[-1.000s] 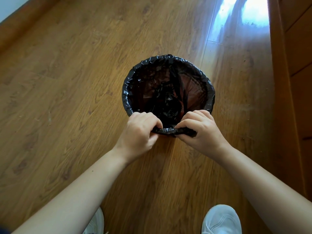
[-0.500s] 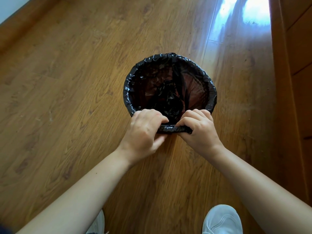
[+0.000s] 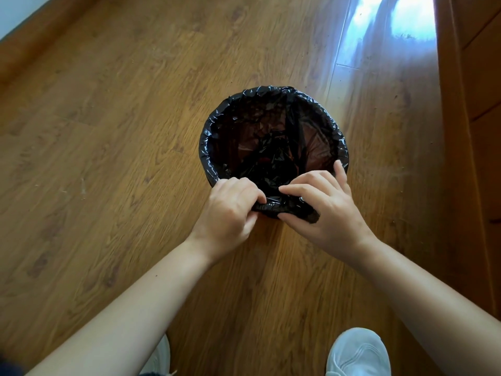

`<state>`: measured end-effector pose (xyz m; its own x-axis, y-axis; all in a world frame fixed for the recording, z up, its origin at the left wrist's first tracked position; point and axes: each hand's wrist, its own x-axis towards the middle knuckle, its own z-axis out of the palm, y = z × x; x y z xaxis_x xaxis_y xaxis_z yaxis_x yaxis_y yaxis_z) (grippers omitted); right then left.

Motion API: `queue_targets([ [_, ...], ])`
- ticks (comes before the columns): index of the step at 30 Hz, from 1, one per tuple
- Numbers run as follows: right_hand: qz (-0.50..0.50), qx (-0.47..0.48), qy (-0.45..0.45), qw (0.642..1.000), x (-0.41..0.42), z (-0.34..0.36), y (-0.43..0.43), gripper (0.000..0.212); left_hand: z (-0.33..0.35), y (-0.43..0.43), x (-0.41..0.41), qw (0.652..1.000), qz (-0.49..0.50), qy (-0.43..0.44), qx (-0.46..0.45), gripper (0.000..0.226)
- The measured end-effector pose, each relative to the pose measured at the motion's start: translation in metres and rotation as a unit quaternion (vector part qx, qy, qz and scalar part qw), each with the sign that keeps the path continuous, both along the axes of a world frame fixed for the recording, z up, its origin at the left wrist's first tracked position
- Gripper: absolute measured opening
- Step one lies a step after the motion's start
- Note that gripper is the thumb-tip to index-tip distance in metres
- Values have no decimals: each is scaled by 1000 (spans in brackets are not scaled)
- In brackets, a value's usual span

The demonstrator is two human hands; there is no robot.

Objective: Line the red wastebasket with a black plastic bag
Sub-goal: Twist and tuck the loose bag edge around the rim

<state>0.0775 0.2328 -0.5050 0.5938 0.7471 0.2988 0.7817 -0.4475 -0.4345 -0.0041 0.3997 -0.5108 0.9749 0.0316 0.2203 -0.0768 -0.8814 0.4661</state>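
The red wastebasket [image 3: 315, 143] stands on the wood floor, its red wall showing dimly through the thin black plastic bag [image 3: 245, 126] that lines it. The bag's edge is folded over the rim all the way round. My left hand [image 3: 230, 213] pinches the rolled bag edge at the near rim. My right hand [image 3: 324, 203] grips the same fold just to the right, thumb under it, with the outer fingers lifted and spread. The basket's outside is hidden by the bag.
A wooden cabinet or door front [image 3: 477, 131] runs along the right side. A wooden skirting board [image 3: 40, 42] crosses the far left corner. My white shoes [image 3: 357, 354] stand on the floor near the bottom edge. Sunlight glares on the floor [image 3: 385, 31] beyond the basket.
My right hand's fingers have loosened and spread out along the rim to the right. My left hand stays pinched on the fold. The basket has barely moved.
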Motion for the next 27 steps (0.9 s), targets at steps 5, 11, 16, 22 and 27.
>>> queue_targets([
  [5,59,-35,72,995,17,1,-3,24,0,6,-2,1000,-7,5,-6,19],
  [11,24,-14,55,998,10,-10,-1,16,0,10,-2,1000,-13,10,-2,22],
  [16,-4,11,49,999,8,-14,6,14,4,3,-1,999,2,33,0,27],
  [22,-6,16,41,999,3,-15,10,11,5,1,1,1000,-7,24,3,14],
  [27,18,-1,30,999,4,-8,8,21,1,4,2,1000,4,14,10,17],
])
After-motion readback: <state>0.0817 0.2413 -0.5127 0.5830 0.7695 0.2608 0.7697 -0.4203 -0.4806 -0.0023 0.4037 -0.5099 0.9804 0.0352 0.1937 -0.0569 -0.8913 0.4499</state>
